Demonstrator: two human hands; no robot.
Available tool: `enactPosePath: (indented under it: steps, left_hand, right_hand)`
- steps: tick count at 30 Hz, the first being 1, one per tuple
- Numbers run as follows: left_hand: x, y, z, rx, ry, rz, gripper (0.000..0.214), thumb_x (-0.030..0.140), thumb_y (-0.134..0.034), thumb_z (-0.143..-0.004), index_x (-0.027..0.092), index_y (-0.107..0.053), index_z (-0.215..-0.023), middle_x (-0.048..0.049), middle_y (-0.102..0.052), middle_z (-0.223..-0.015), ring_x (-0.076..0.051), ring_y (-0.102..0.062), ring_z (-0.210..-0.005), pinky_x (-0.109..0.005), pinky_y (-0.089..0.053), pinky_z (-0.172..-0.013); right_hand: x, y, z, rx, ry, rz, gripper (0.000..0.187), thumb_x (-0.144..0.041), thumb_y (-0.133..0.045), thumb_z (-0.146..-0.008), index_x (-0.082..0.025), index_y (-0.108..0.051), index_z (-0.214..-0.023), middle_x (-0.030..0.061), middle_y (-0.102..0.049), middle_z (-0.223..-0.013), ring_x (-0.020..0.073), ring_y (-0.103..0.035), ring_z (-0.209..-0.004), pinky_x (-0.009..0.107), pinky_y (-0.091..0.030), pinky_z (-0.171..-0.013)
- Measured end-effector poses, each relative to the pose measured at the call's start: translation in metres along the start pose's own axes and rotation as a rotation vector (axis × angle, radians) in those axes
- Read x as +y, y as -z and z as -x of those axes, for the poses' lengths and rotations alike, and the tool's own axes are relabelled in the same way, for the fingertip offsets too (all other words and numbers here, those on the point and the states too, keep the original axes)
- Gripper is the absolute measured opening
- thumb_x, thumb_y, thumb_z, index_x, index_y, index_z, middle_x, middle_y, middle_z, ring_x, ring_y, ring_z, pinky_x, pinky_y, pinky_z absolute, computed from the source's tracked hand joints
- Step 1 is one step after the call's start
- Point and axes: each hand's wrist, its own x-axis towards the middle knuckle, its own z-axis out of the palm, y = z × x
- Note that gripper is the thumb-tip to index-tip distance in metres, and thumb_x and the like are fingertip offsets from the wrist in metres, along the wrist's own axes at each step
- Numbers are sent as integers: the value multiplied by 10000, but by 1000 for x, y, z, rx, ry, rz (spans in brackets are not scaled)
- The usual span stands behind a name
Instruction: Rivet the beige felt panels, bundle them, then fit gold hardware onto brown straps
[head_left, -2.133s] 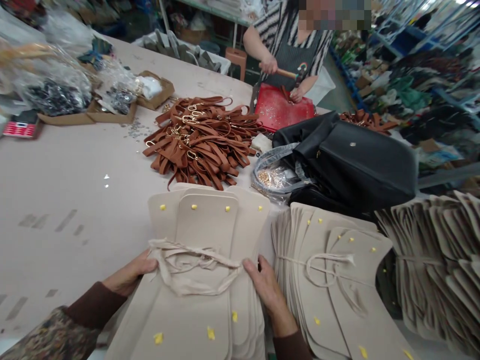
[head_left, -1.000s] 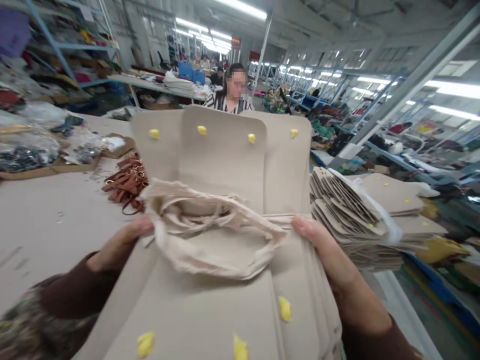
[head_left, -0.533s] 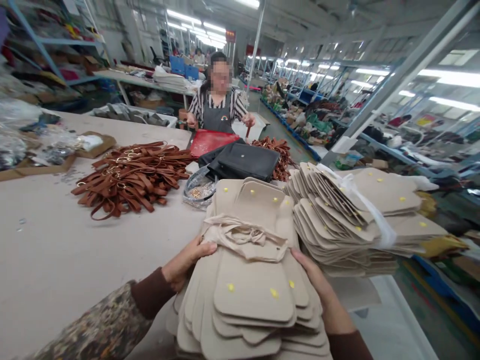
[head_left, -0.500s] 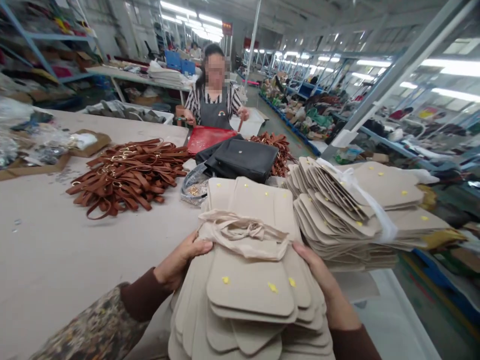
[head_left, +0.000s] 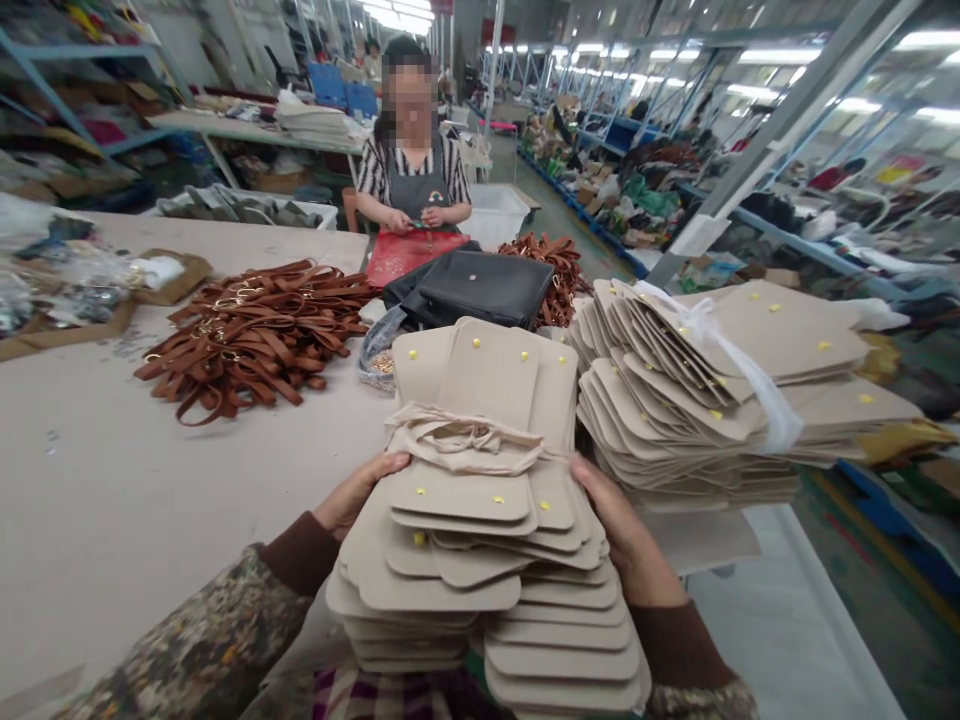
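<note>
Between my two hands is a thick bundle of beige flat panels (head_left: 450,580) with rounded corners and small yellow marks, tied round the middle with a knotted beige fabric strip (head_left: 465,440). My left hand (head_left: 360,495) grips the bundle's left side, thumb on top near the strip. On the right side my right hand (head_left: 626,525) holds it the same way, thumb on the upper edge. The fingers under the bundle are hidden. Close by on the right lies a second stack of beige panels (head_left: 675,400), bound with a white strip (head_left: 742,375).
A pile of brown straps with metal rings (head_left: 259,335) lies on the table (head_left: 187,520) at left. Beyond my bundle are a black bag (head_left: 480,285) and a red sheet (head_left: 412,250). A co-worker (head_left: 412,180) in a striped apron sits across, hands together over a small item.
The bundle in my hands has tilted, so more of its stacked front edges show. The co-worker's hands, apart before, have come together over the red sheet. My view has shifted slightly.
</note>
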Motion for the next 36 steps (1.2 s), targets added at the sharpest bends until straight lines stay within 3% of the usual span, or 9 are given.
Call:
enactPosePath:
  steps: [3,6,10,15,19,23,29,33,36]
  left_hand:
    - [0,-1,3,10,21,-12,547,289,-755,-705,98,-632,-1203,-128,-768,-888,-311,-738,-848,-348,-605,-755]
    - [-1,-3,5,27,46,-24,534,309,-723,-748,98,-620,-1228,-138,-765,-932,-313,-732,-885,-365,-601,-797]
    - [-2,-5,6,75,4,-72,503,296,-720,-750,119,-642,-1215,-117,-769,-914,-309,-730,-893,-344,-598,-799]
    - [-3,-4,-4,134,-45,-112,537,308,-754,-692,146,-661,-1195,-94,-772,-893,-328,-721,-921,-351,-601,-813]
    - [-1,-5,-18,129,-64,-84,464,310,-723,-728,142,-677,-1158,-91,-770,-880,-318,-720,-931,-339,-601,-827]
    - [0,1,-28,225,-116,-83,430,201,-739,-712,133,-687,-1133,-75,-772,-857,-298,-721,-934,-304,-589,-858]
    - [-6,7,-25,159,-146,-92,476,227,-695,-787,104,-626,-1241,-105,-760,-984,-307,-702,-993,-353,-556,-935]
    - [-14,2,-16,84,-266,-21,436,244,-571,-901,113,-568,-1317,-89,-743,-1069,-272,-683,-1039,-338,-521,-987]
    - [-18,3,-6,31,-295,52,437,308,-532,-939,120,-551,-1333,-82,-725,-1121,-269,-659,-1086,-343,-501,-1010]
  right_hand:
    - [12,12,46,211,133,-54,662,-588,-644,-779,-226,-553,-1325,127,-585,-1360,289,-520,-1283,510,-346,-1112]
    - [45,17,101,398,396,-59,625,-546,-578,-848,-286,-458,-1404,94,-464,-1480,266,-425,-1367,517,-236,-1174]
    - [92,3,140,488,475,114,658,-590,-534,-862,-273,-434,-1430,88,-390,-1528,311,-334,-1414,540,-236,-1167]
    - [100,-13,118,628,447,206,456,-438,-528,-895,-213,-595,-1285,88,-552,-1395,284,-448,-1330,446,-301,-1140]
    - [86,-8,92,643,507,182,433,-416,-514,-895,-182,-627,-1241,107,-605,-1329,276,-516,-1259,411,-372,-1078]
    - [85,-2,79,641,501,259,464,-439,-510,-885,-156,-633,-1232,127,-631,-1285,277,-531,-1232,405,-372,-1065]
    - [88,2,92,562,487,275,465,-443,-537,-889,-186,-610,-1269,106,-607,-1324,267,-511,-1256,422,-350,-1086]
    - [89,9,103,488,503,7,593,-533,-511,-887,-168,-513,-1354,140,-566,-1355,272,-528,-1247,495,-358,-1088]
    - [95,19,109,552,440,-160,571,-545,-522,-885,-180,-516,-1324,120,-598,-1294,231,-567,-1199,468,-382,-1076]
